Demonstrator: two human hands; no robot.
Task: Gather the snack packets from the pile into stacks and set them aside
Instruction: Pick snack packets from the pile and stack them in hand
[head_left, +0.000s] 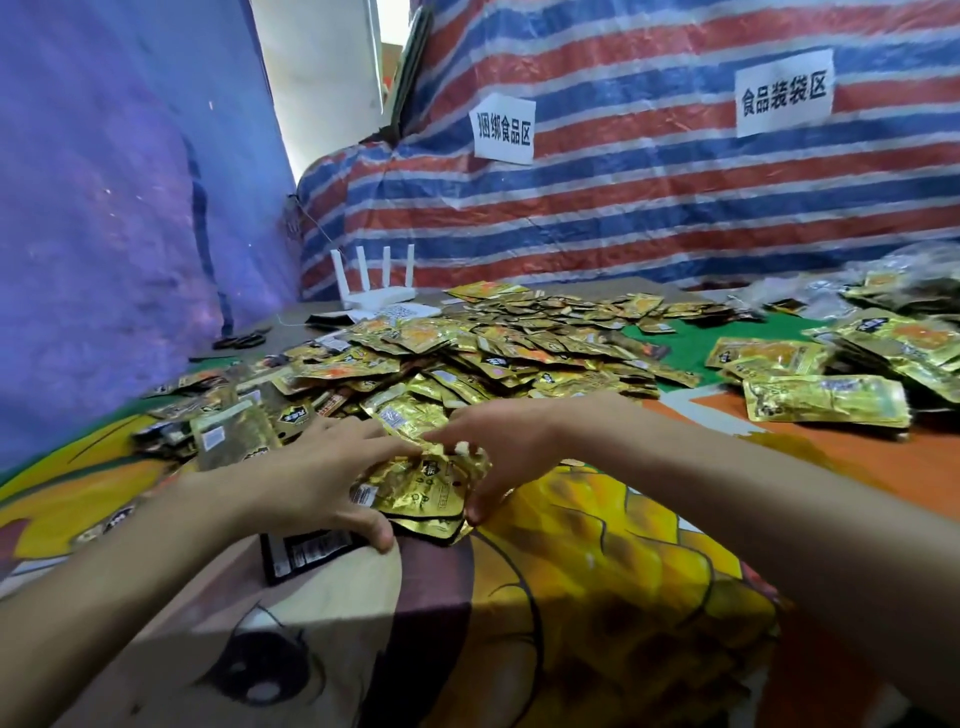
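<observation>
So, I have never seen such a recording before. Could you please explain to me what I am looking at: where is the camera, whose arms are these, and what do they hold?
There is no machine here. The single picture comes from a camera worn on a person's head, looking forward and down, so the two bare arms are that person's own. The left hand and the right hand together grip a small stack of gold packets from both sides. Behind it, a big loose pile of the same snack packets lies on a table covered with a cartoon-print cloth. At the right, neater stacks lie apart. A white router stands at the back, in front of a striped tarp.
</observation>
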